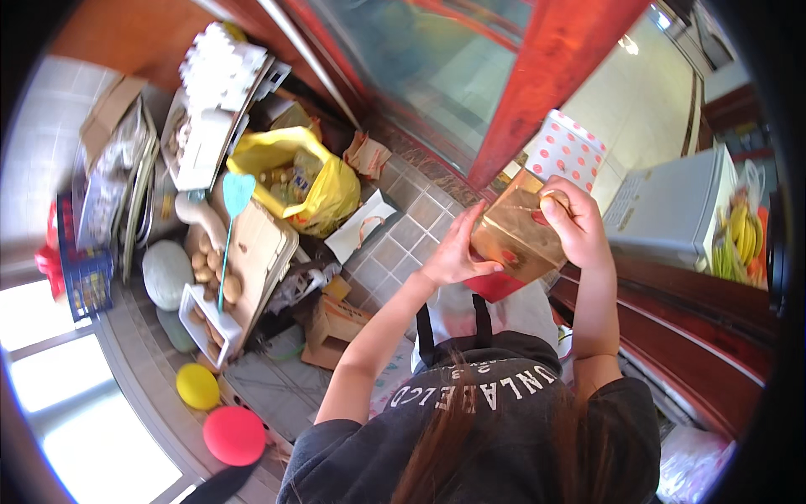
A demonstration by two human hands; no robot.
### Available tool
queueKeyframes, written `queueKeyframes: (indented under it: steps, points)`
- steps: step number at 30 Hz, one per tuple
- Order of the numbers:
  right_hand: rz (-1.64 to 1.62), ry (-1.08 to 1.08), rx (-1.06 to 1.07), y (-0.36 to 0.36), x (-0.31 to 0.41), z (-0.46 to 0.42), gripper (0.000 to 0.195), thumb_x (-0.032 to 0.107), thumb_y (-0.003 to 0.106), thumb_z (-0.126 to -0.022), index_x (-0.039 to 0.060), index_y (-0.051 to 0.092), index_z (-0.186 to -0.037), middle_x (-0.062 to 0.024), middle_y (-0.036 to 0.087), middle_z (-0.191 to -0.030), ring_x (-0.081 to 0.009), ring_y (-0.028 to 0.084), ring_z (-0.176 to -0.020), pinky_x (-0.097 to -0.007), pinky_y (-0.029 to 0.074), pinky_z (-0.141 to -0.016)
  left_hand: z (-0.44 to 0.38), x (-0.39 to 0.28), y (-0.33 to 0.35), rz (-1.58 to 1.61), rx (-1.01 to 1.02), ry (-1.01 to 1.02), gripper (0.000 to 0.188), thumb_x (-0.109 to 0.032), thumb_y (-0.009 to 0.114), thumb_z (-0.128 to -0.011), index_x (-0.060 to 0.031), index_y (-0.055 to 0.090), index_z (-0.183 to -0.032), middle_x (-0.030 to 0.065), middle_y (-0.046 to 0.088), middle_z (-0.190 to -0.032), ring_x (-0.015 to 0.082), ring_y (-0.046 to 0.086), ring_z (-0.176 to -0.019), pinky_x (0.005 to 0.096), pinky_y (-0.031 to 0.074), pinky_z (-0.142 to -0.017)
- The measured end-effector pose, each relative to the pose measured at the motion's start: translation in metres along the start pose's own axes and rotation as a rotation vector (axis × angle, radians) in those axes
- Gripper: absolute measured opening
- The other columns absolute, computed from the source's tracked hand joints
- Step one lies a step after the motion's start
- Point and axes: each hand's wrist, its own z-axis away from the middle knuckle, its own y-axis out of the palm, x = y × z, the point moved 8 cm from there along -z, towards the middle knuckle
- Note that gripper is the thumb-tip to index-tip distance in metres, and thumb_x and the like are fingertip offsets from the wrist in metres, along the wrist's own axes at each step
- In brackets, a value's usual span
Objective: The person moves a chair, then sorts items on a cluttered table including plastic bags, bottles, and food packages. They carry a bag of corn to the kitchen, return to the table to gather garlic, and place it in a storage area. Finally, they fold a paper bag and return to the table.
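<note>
A shiny gold box (517,236) with a red lower part is held tilted in front of my body. My left hand (459,249) presses against its left side, thumb and fingers spread around the edge. On the opposite side, my right hand (576,220) grips the box's upper right edge, its thumb lying over the top. The palm hides part of that side. Just beyond the box is a white piece with pink dots (565,148), perhaps a bag or carton; its lower part is hidden.
A red wooden door frame (535,82) rises ahead. Leftward stand a yellow bag (334,195) of bottles, a white paper bag (360,225), potatoes (208,268), a turquoise fly swatter (238,192) and an open cardboard box (330,331). Bananas (743,233) lie beside a grey-white appliance (670,201) at right.
</note>
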Motion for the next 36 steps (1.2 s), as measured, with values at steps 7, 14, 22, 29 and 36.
queueKeyframes:
  steps: [7,14,22,29,36]
  points:
    - [0.045,0.279,-0.119,0.083,-0.077,-0.014,0.018,0.019,0.053,-0.098,0.0012,0.056,-0.102,-0.0003,0.057,-0.092,-0.0067,0.050,-0.088,-0.0227,0.041,-0.079,0.069,0.092,-0.076,-0.144,-0.503,-0.245,0.063,-0.024,0.075,-0.076,-0.0007,0.047,-0.127,0.0206,0.052,-0.123,0.0378,0.049,-0.117,0.0428,0.040,-0.099]
    - [-0.509,0.560,-0.186,0.174,-0.261,-0.038,0.024,0.030,0.052,-0.098,0.0067,0.056,-0.103,-0.0001,0.056,-0.090,-0.0084,0.050,-0.086,-0.0246,0.040,-0.081,0.140,0.245,-0.061,0.474,-0.734,-0.871,0.061,-0.037,0.065,-0.087,-0.0011,0.043,-0.131,0.0175,0.055,-0.119,0.0292,0.052,-0.115,0.0392,0.048,-0.089]
    - [-0.830,0.850,0.140,0.370,-0.382,-0.055,0.026,0.028,0.049,-0.099,0.0037,0.050,-0.110,-0.0033,0.057,-0.097,-0.0119,0.056,-0.091,-0.0272,0.046,-0.083,0.168,0.346,-0.061,1.277,-1.082,-0.907,0.082,-0.045,0.057,-0.092,-0.0203,0.005,-0.150,0.0136,0.024,-0.147,0.0304,0.047,-0.121,0.0469,0.046,-0.095]
    - [-0.873,1.043,0.316,0.503,-0.460,-0.034,0.030,0.029,0.046,-0.100,0.0070,0.049,-0.120,-0.0072,0.057,-0.117,-0.0192,0.057,-0.108,-0.0368,0.048,-0.092,0.215,0.488,-0.079,1.078,-1.243,-0.898,0.061,-0.021,0.048,-0.099,-0.0240,0.012,-0.149,0.0002,0.050,-0.130,0.0148,0.052,-0.113,0.0388,0.043,-0.092]
    - [-0.717,1.152,0.303,0.517,-0.488,0.015,0.031,0.029,0.046,-0.100,0.0079,0.047,-0.122,-0.0064,0.056,-0.120,-0.0177,0.055,-0.111,-0.0377,0.047,-0.093,0.252,0.510,-0.062,1.097,-1.327,-0.861,0.059,-0.015,0.044,-0.100,-0.0151,0.012,-0.149,0.0066,0.050,-0.131,0.0175,0.052,-0.117,0.0352,0.043,-0.098]
